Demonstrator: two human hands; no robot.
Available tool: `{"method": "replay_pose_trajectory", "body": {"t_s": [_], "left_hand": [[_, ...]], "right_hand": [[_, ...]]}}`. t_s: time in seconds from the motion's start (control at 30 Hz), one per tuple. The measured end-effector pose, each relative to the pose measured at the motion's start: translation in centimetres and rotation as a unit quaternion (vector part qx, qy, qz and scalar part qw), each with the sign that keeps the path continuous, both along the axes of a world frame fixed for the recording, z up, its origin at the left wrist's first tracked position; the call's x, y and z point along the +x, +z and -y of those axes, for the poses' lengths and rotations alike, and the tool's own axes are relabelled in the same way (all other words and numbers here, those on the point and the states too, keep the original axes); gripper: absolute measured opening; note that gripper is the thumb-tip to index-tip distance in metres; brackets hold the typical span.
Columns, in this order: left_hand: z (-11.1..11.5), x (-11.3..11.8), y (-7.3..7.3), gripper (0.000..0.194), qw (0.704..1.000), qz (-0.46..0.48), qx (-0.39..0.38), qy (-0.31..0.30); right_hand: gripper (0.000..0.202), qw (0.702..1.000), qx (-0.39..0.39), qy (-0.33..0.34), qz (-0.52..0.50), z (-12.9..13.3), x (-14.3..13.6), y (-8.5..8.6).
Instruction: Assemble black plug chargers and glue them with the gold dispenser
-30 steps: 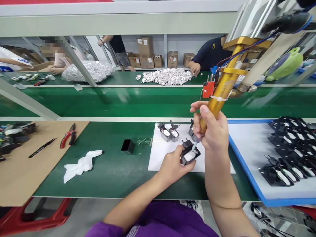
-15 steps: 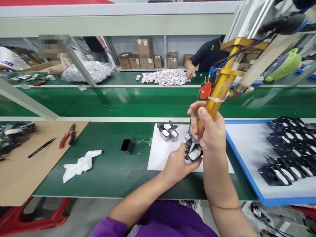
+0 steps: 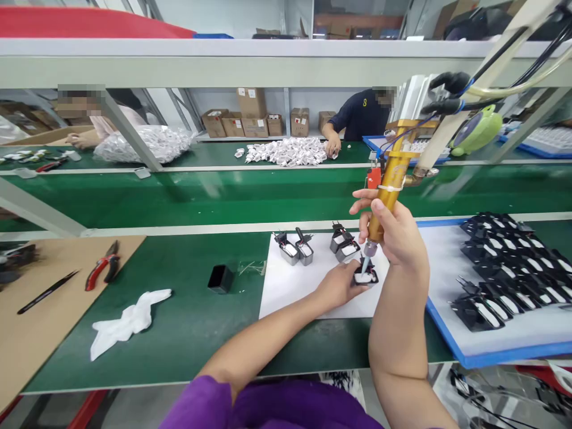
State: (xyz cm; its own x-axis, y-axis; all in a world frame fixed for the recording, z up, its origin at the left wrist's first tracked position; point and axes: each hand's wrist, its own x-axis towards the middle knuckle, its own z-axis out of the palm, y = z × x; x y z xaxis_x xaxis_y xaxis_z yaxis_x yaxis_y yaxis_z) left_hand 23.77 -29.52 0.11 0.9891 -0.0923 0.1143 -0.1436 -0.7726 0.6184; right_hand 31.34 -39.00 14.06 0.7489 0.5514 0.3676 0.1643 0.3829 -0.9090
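Note:
My right hand is wrapped around a gold-coloured dispensing gun, its index finger sticking out to the left. The gun's pale tapered nozzle points down into a small black adapter case with a white block inside. My left hand grips this case from the left, close to the right side of a white sheet. Just behind stand two more black cases with plugs on top. Another pair of cases sits at the sheet's back left.
At right, a blue-rimmed tray carries rows of black cases. Left of the sheet are a black square cup, a crumpled white cloth, red-handled pliers and tweezers. Across the green belt, a co-worker's hand touches white parts.
The view has tilted up and shifted somewhat. Both hands, with gun and case, are further right over the sheet. The two cases behind them now show clearly.

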Motion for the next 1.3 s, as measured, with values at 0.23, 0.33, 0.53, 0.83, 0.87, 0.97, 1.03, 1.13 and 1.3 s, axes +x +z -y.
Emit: {"method": "replay_pose_trajectory", "body": {"t_s": [0.23,0.33,0.53,0.83,0.87,0.97,1.03,1.13,1.3], "left_hand": [[-0.2,1.1,-0.7,0.043,0.994,0.1,-0.035,0.017],[-1.8,0.9,-0.9,0.04,0.981,0.142,-0.064,0.118],[-2.4,2.8,-2.1,0.047,0.981,0.081,-0.072,0.161],[-2.8,3.0,-2.1,0.063,0.978,0.087,-0.083,0.173],[-2.6,2.7,-1.9,0.066,0.976,0.092,-0.079,0.18],[-2.3,1.1,-0.7,0.061,0.975,0.143,0.011,0.168],[-2.7,-0.3,0.3,0.045,0.967,0.182,0.087,0.158],[-5.0,-2.1,1.8,0.037,0.952,0.2,0.125,0.195],[-9.3,-2.7,2.4,0.081,0.926,0.142,0.239,0.256]], "right_hand": [[0.041,1.0,-0.007,-0.014,0.003,0.7,0.9,-0.4],[0.04,1.0,-0.008,-0.005,0.009,0.5,0.9,-0.4],[0.04,1.0,-0.015,-0.001,0.0,0.4,0.8,-0.2],[0.039,0.999,-0.03,-0.029,0.018,0.4,1.1,-0.3],[0.039,0.999,-0.028,-0.029,0.016,0.4,1.1,-0.3],[0.038,0.999,-0.026,-0.03,0.006,0.5,1.1,-0.3],[0.038,0.999,-0.026,-0.033,0.003,0.6,1.1,-0.4],[0.036,0.999,-0.027,-0.036,0.001,0.6,1.0,-0.5],[0.035,0.999,-0.026,-0.039,-0.003,0.5,1.1,-0.5]]}}
